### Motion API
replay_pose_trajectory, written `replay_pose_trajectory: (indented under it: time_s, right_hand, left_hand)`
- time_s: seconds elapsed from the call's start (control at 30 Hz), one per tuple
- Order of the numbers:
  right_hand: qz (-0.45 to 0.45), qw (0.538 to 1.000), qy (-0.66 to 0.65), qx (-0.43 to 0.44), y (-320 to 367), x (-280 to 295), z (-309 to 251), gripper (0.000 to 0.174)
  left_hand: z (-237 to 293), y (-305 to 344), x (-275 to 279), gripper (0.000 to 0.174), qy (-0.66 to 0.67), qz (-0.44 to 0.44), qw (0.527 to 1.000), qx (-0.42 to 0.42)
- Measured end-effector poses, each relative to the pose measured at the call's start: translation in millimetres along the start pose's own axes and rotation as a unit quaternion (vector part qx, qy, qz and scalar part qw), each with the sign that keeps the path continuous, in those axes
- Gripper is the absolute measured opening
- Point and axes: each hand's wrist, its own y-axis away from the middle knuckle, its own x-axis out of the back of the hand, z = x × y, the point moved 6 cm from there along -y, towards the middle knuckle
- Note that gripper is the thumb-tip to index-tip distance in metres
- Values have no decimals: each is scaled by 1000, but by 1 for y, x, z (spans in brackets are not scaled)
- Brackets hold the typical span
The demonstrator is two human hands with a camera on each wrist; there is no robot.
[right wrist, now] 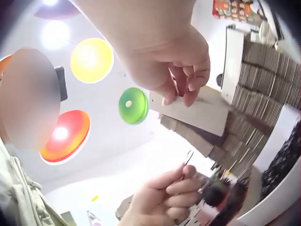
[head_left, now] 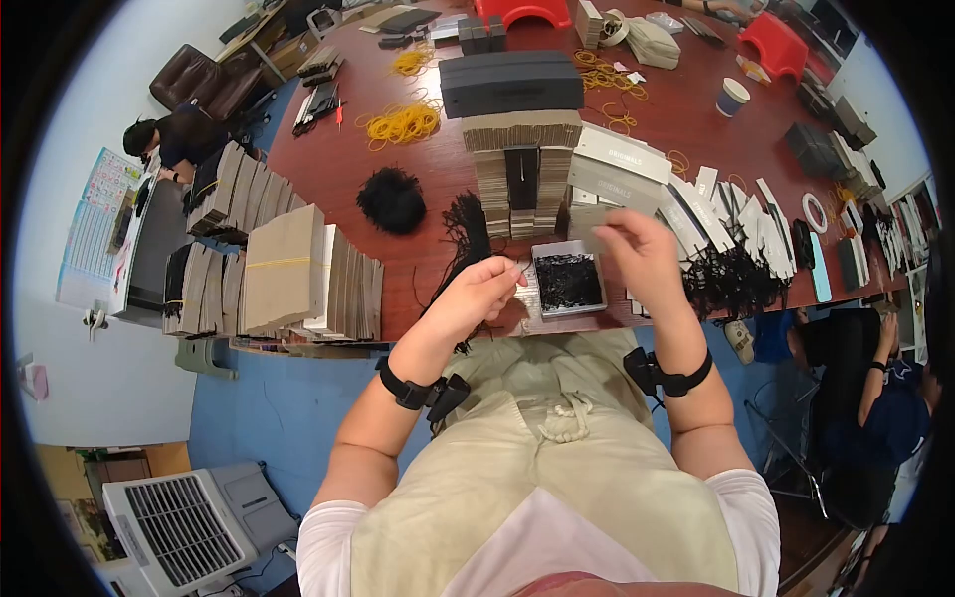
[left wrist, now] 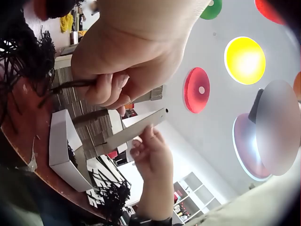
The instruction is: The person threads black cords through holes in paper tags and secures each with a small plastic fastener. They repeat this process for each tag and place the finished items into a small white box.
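Note:
My left hand point(head_left: 477, 297) is at the near table edge, just left of a small white box point(head_left: 573, 312). It pinches a thin black cord point(left wrist: 70, 85), whose small loop point(right wrist: 189, 154) sticks up past the fingertips in the right wrist view. Right of the box, my right hand point(head_left: 645, 261) is raised, thumb and fingers pinching a flat grey card tag point(right wrist: 200, 112). A small hole shows near one end of the tag in the left wrist view. Small black pieces point(head_left: 567, 279) fill the box. Loose black cords point(head_left: 466, 234) lie beyond my left hand.
Stacked card tags point(head_left: 507, 189) stand behind the box, under a dark block point(head_left: 512, 85). White tags with black cords point(head_left: 736, 269) fan out at right. Banded card bundles point(head_left: 284, 269) stand at left. Yellow rubber bands point(head_left: 403, 122) and a paper cup point(head_left: 732, 98) lie farther back.

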Motion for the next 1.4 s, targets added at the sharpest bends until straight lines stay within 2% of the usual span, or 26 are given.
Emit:
replay_pose_trajectory:
  time_s: [0.03,0.13,0.23,0.3,0.5,0.53,0.57,0.63,0.77,0.87,0.97,1.07,1.17,1.2,1.27,1.37,1.4]
  right_hand:
    - [-40,998,-14,40,-4,-13,-15,14]
    - [-55,997,-60,17,-20,-45,-21,14]
    - [-47,995,-90,7,-32,-60,-19,14]
    - [-41,993,-106,12,-36,-64,-14,14]
    - [61,995,3,81,-21,-56,-26,10]
    - [22,998,-20,50,-22,-61,-21,9]
    - [9,998,-23,54,-23,-62,-22,8]
    - [-17,998,-30,60,-25,-66,-25,8]
    - [49,990,15,132,-23,-59,-38,9]
    - [15,998,-24,60,-25,-63,-26,9]
    - [4,998,-52,29,-26,-65,-13,10]
    - [13,996,3,83,-30,-63,-23,12]
    - [10,999,14,52,-38,-65,-17,20]
    - [49,989,100,94,-37,-62,-26,25]
    - [128,939,266,175,-31,-61,-46,36]
    - [175,915,274,241,-32,-69,-44,48]
    - [181,920,259,232,-34,-69,-45,44]
  left_hand:
    - [2,-2,0,19,-14,0,1000,-9]
    - [16,-2,-7,20,-50,14,998,-38]
    - [46,6,-18,21,-130,12,980,-148]
    - [68,12,-25,21,-126,29,970,-204]
    - [104,3,-26,19,-180,74,938,-286]
    - [104,-1,-24,19,-187,79,933,-297]
    - [104,-4,-23,18,-194,83,928,-307]
    - [103,-5,-21,19,-186,99,934,-288]
    - [99,-3,-16,18,-177,121,937,-275]
    - [95,-4,-12,17,-178,117,941,-265]
    - [95,-8,-13,17,-167,119,937,-282]
    - [96,-10,-11,17,-183,133,935,-273]
    - [103,-14,-17,18,-209,149,920,-296]
    - [102,-16,-14,18,-219,158,915,-299]
    - [97,-22,-6,18,-241,176,904,-307]
    - [99,-16,-5,20,-225,179,900,-327]
    - [97,-17,0,22,-196,190,906,-324]
